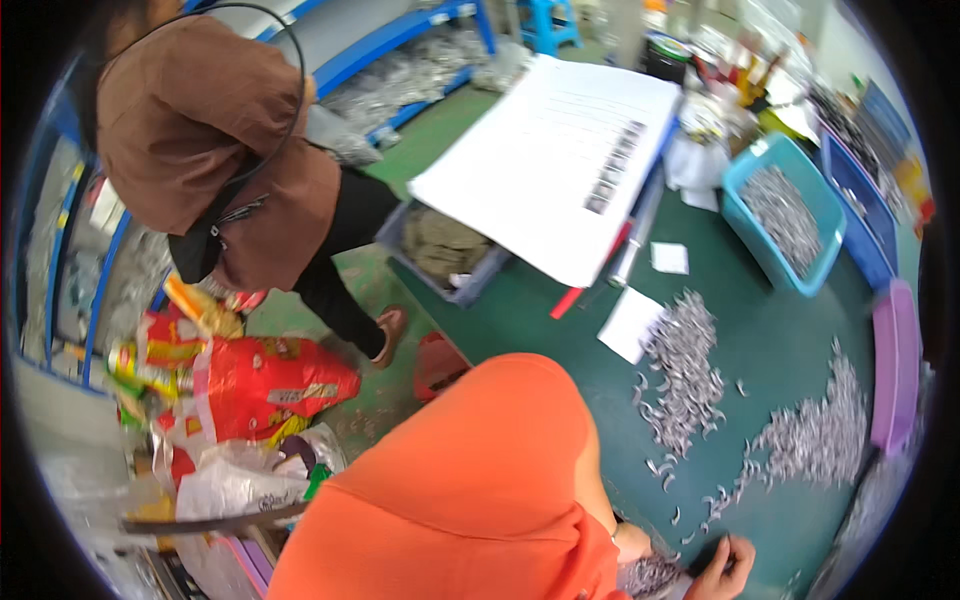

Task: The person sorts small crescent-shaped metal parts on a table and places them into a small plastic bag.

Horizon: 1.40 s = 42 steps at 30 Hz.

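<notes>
My left hand (631,543), with a dark band at its wrist, comes down below my orange sleeve (470,470) at the bottom edge of the table. Its fingers are mostly hidden, beside a heap of small grey curved pieces (650,577). To its right, my right hand (728,571) is closed, fingers bent, next to a dark patch I cannot make out. Something pale lies between the two hands. Farther up the green table (570,430), loose grey crescent-shaped pieces (685,370) form one pile, and another pile of them (820,430) spreads to the right.
Along the right side stand a turquoise basin (735,190) of grey pieces, a blue tray (880,250) and a purple tray (893,370). A large white sheet (550,150) covers the far end. At left, a person in brown (210,130) stands near red bags (270,385) and blue shelves (400,55).
</notes>
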### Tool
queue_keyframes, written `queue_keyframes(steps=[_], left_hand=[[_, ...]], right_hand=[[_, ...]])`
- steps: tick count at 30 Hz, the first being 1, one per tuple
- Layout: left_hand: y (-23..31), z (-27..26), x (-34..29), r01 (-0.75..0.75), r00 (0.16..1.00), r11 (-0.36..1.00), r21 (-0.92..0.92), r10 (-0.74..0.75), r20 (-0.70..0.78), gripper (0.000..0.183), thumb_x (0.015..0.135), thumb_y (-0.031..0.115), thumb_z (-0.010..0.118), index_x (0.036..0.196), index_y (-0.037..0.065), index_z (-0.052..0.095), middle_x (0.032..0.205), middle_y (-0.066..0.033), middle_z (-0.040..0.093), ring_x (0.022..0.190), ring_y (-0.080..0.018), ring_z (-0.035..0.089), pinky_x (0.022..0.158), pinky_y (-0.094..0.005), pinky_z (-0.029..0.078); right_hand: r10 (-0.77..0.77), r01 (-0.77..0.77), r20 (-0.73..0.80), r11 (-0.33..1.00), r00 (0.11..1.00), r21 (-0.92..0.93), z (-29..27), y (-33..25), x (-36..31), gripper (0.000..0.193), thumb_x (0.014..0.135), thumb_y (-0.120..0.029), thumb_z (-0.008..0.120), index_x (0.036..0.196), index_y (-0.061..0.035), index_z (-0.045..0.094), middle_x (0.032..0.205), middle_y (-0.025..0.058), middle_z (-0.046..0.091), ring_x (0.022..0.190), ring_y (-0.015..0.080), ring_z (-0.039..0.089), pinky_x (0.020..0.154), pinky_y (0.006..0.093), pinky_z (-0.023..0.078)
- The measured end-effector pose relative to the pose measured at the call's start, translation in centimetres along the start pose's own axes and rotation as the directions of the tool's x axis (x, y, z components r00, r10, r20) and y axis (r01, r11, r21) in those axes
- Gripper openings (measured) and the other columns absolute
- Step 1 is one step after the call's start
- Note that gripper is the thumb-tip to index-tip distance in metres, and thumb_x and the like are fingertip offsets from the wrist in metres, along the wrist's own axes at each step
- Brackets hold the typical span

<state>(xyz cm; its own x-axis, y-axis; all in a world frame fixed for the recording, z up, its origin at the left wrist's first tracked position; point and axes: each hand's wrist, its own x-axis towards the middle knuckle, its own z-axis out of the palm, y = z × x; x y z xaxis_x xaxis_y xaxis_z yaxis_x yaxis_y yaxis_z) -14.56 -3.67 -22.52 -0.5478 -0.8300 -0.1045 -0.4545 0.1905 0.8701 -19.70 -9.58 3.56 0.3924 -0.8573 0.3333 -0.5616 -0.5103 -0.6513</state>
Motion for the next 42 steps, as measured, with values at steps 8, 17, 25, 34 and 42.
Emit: queue_keyframes(steps=[8,17,25,34,42], left_hand=[[12.8,-18.8,-13.5,0.520,0.578,-0.381,-0.765,-0.502,0.643,0.035,0.100,0.025,0.046,0.066,0.018,0.043,0.053,0.0036,0.032,0.045,-0.0114,0.031,0.041,-0.0277,0.025],[14.1,-20.9,-12.4,0.524,0.598,-0.416,-0.744,-0.442,0.669,0.031,0.101,0.025,0.045,0.071,0.017,0.045,0.054,0.0038,0.032,0.046,-0.0089,0.028,0.041,-0.0262,0.021],[13.4,-19.8,-13.2,0.480,0.665,-0.452,-0.752,-0.371,0.648,0.027,0.103,0.028,0.041,0.080,0.017,0.051,0.052,0.0043,0.038,0.042,-0.0089,0.033,0.040,-0.0253,0.026],[13.9,-19.7,-13.3,0.385,0.765,-0.440,-0.811,-0.340,0.547,0.026,0.101,0.025,0.045,0.118,0.011,0.059,0.106,-0.0024,0.067,0.094,-0.0181,0.066,0.074,-0.0355,0.055],[14.9,-20.4,-12.5,0.424,0.734,-0.545,-0.723,-0.261,0.627,0.034,0.103,0.029,0.039,0.125,0.008,0.052,0.117,-0.0063,0.062,0.103,-0.0190,0.062,0.089,-0.0355,0.051]], right_hand=[[0.079,-0.082,-0.051,0.995,0.996,-0.050,0.8,0.1,0.8,0.005,0.080,0.000,0.067,0.085,0.0003,0.066,0.088,0.0135,0.065,0.087,0.0301,0.062,0.081,0.0370,0.048],[0.091,-0.112,-0.149,0.984,0.985,-0.141,-0.2,0.0,-1.0,0.009,0.086,0.004,0.062,0.094,0.0009,0.066,0.091,0.0120,0.064,0.081,0.0228,0.061,0.072,0.0294,0.048],[0.040,-0.101,0.394,0.985,0.918,0.137,-2.4,-0.7,-1.0,0.013,0.073,0.002,0.071,0.085,-0.0034,0.068,0.091,0.0081,0.064,0.084,0.0271,0.060,0.076,0.0362,0.048],[0.034,-0.101,0.468,0.988,0.883,0.118,-1.3,-0.8,0.0,0.025,0.073,0.003,0.069,0.096,-0.0043,0.069,0.099,0.0114,0.062,0.093,0.0311,0.056,0.081,0.0381,0.047],[-0.207,0.167,0.457,0.978,0.865,0.128,0.6,-2.0,-0.3,0.040,0.068,-0.003,0.075,0.107,-0.0052,0.067,0.110,0.0110,0.060,0.095,0.0306,0.056,0.083,0.0363,0.047]])
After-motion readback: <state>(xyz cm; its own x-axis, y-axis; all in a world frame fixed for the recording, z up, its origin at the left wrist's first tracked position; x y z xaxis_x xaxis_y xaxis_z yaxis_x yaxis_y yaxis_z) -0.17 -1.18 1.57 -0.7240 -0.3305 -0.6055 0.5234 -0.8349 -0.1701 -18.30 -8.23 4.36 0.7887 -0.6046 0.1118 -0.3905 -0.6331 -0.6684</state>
